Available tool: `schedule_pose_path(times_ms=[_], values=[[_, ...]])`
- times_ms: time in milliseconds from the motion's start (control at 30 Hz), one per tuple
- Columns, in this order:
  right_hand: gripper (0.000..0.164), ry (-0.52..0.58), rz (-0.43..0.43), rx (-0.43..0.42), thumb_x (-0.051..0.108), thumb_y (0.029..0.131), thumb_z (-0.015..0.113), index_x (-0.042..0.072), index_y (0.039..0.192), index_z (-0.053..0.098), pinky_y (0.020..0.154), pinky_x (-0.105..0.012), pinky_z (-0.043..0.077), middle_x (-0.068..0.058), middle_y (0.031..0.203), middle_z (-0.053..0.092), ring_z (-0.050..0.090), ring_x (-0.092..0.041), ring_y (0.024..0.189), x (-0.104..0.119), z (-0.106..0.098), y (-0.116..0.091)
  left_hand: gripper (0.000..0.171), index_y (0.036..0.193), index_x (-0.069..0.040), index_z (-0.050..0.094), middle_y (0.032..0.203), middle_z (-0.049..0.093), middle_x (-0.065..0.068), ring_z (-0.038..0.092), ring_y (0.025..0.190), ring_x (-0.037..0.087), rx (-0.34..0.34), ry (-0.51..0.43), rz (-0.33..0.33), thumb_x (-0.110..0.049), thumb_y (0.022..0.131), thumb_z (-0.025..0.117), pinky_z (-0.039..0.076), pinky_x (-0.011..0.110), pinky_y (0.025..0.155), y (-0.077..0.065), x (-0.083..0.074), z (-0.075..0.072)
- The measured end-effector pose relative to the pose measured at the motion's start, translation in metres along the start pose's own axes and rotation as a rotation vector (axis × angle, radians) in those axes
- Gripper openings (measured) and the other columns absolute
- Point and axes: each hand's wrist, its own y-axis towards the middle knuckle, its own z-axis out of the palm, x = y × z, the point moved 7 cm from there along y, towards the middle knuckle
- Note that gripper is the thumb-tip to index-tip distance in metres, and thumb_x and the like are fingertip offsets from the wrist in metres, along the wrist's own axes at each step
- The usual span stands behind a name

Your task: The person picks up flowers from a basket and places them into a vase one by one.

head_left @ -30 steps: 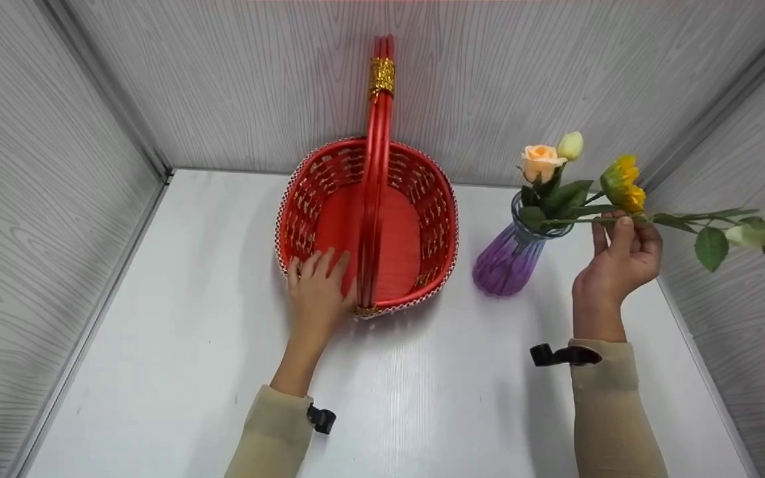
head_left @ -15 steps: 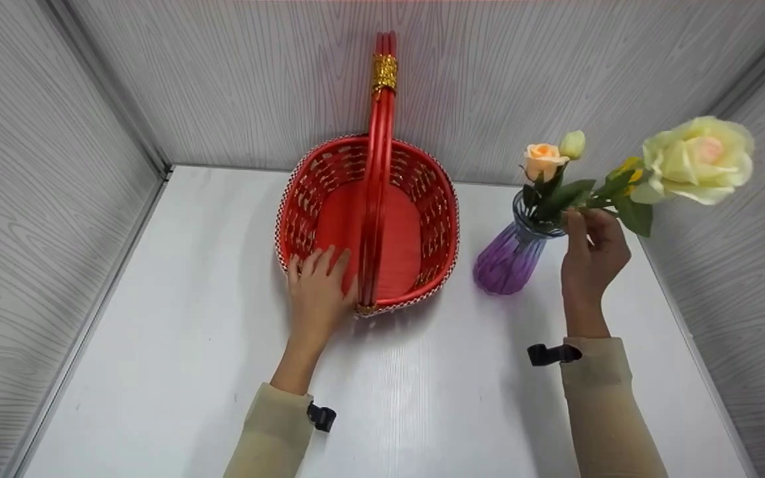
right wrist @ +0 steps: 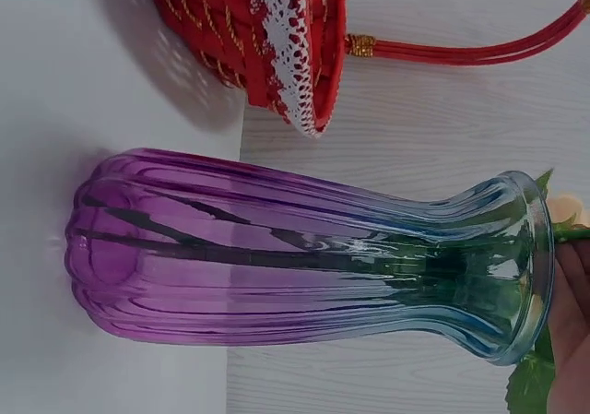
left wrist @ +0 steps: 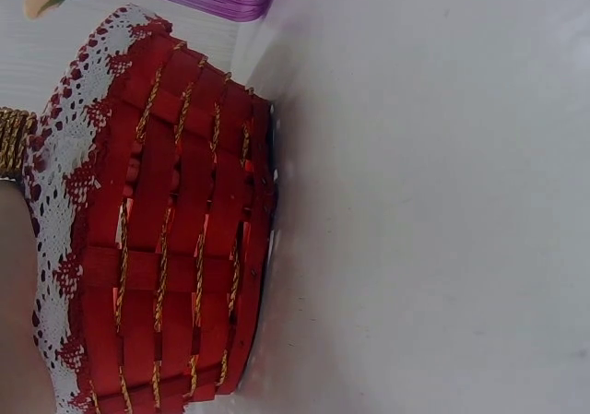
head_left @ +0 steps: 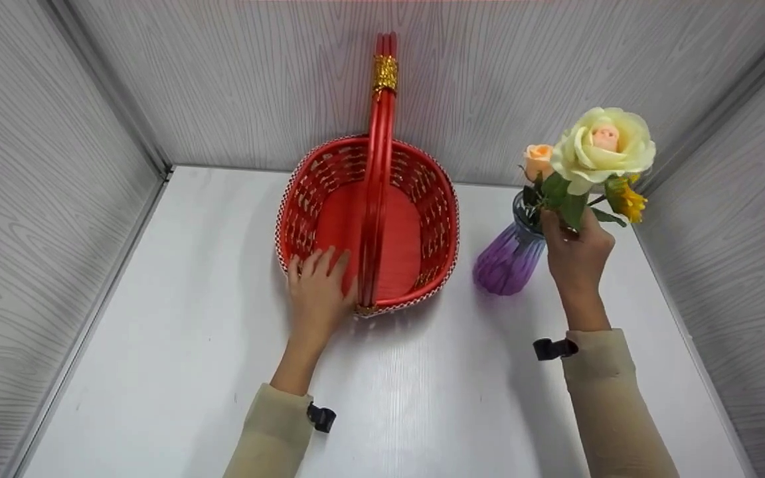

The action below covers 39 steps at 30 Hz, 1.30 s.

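Note:
My left hand rests over the near left rim of a red woven basket, its fingers spread and reaching inside. In the left wrist view, the basket's slatted side and white lace trim show beside part of that hand. At the mouth of a purple-to-blue glass vase, my right hand pinches the stem of a large cream rose. A peach rose and a yellow flower stand in the vase. In the right wrist view, dark stems show through the glass; the pinch itself is mostly hidden.
The basket's tall red handle arches up, with a gold wrap near its top. Basket and vase stand apart on a white table. Grey wood-patterned panels enclose the back and both sides.
My right hand has moved left to the vase's mouth, swinging the cream rose from lying sideways at far right to upright over the vase. The left hand and basket have stayed put.

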Motion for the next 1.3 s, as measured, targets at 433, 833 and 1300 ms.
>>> schedule_pose_path(times_ms=[433,833,1300], values=[[0.015,-0.028,-0.033,0.039,0.018,0.089,0.072,0.003,0.087,0.071,0.060,-0.012,0.041,-0.006,0.071,0.068,0.056,-0.004,0.061,0.006,0.007,0.009,0.044,0.134,-0.022,0.064,0.139,0.061,0.009,0.051,0.131,0.032,-0.022,-0.010,0.008,-0.038,0.094,0.059,0.027,0.061,0.114,-0.001,0.001,0.001],[0.015,-0.001,0.037,0.033,0.015,0.086,0.074,0.000,0.087,0.073,0.062,-0.010,0.046,-0.009,0.076,0.072,0.058,0.003,0.064,0.003,0.006,0.012,0.043,0.132,-0.019,0.066,0.137,0.062,0.011,0.054,0.129,0.034,-0.060,-0.035,0.021,-0.033,0.092,0.063,0.027,0.061,0.114,0.000,0.001,-0.002],[0.012,-0.030,0.078,0.030,0.011,0.087,0.071,0.000,0.092,0.073,0.069,-0.009,0.053,-0.008,0.087,0.076,0.063,0.010,0.075,0.001,-0.013,0.004,0.044,0.132,-0.019,0.066,0.137,0.062,0.010,0.053,0.130,0.034,-0.051,-0.030,0.019,-0.035,0.091,0.063,0.028,0.061,0.114,-0.001,-0.001,-0.001]])
